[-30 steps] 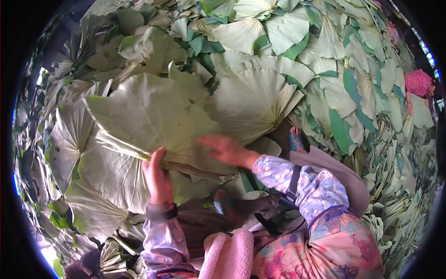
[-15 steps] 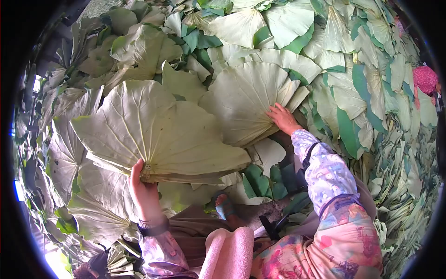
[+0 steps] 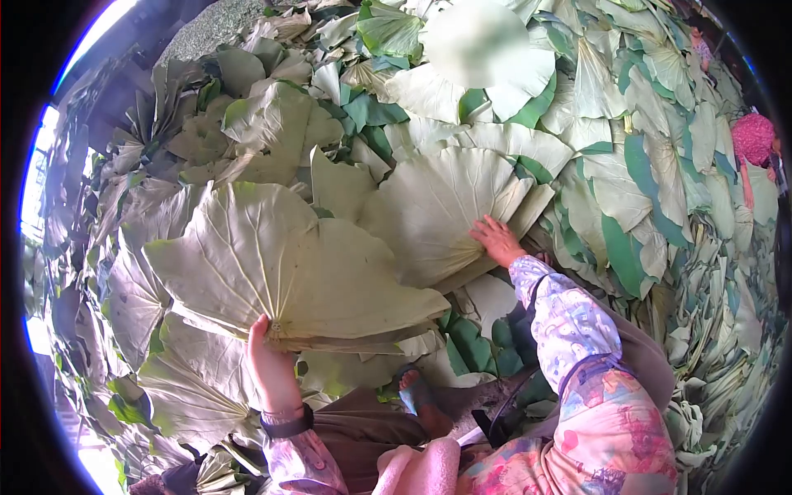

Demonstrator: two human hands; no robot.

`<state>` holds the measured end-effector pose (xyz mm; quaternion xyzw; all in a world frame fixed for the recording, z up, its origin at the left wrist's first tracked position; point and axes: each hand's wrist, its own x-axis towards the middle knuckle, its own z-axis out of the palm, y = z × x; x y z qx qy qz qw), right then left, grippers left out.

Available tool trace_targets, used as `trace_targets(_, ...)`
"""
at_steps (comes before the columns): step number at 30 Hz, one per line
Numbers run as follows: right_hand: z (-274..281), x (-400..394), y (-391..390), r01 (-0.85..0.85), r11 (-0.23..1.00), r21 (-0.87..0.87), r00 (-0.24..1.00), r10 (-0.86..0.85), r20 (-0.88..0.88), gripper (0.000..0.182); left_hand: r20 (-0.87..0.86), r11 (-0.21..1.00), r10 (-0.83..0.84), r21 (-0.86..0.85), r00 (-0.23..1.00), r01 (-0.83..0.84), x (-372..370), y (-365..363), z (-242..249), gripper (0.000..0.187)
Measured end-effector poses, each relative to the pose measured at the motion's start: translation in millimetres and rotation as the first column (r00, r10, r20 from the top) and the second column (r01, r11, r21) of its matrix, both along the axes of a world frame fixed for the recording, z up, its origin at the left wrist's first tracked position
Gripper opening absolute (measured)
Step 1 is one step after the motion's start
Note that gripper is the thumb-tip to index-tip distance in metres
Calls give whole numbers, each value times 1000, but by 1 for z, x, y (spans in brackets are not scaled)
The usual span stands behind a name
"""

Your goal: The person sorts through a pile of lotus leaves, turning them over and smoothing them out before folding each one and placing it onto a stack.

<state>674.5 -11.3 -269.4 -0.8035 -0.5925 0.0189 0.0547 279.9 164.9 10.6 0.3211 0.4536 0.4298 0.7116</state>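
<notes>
My left hand [image 3: 271,363] is closed on the near edge of a stack of dried lotus leaves [image 3: 289,256], thumb on top beside the point where the veins meet. The stack is fan-shaped, pale grey-green, and tilted up from the pile. To the right, my right hand [image 3: 499,241] rests on another fan-shaped lotus leaf [image 3: 437,206], its fingers stretched out over the leaf near its vein base. More leaf layers show beneath that one; the right thumb is hard to make out.
Overlapping lotus leaves [image 3: 610,173] cover the ground all around. My sandalled foot [image 3: 417,392] stands among them below the held stack. A pink towel [image 3: 425,466] hangs at my front. At the far right is a person in a pink hat [image 3: 752,139].
The camera view has tilted, so the leaves and my left hand appear lower. Both hands keep their places on the same leaves.
</notes>
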Motion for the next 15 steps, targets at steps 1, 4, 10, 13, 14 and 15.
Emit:
trace_targets(1,2,-3,4,-41,999,-12,997,40,-60,42,6,1000,-23,-2,1000,23,-4,1,0,17)
trace_targets(4,17,-10,18,48,972,231,943,32,-330,28,76,998,-60,-25,995,62,-6,4,0,16)
trace_targets(10,37,34,38,754,559,345,612,-408,-677,24,125,1000,-28,3,992,28,2,-9,25,19)
trace_targets(13,44,56,31,896,333,295,374,-207,-904,26,107,999,-48,7,993,47,-12,1,13,26)
trace_targets(14,44,63,29,901,305,308,361,-135,-923,26,119,999,-44,7,992,43,-19,5,3,26)
trace_targets(15,44,69,27,906,277,318,347,-61,-936,26,129,999,-40,8,991,39,-22,7,-5,25)
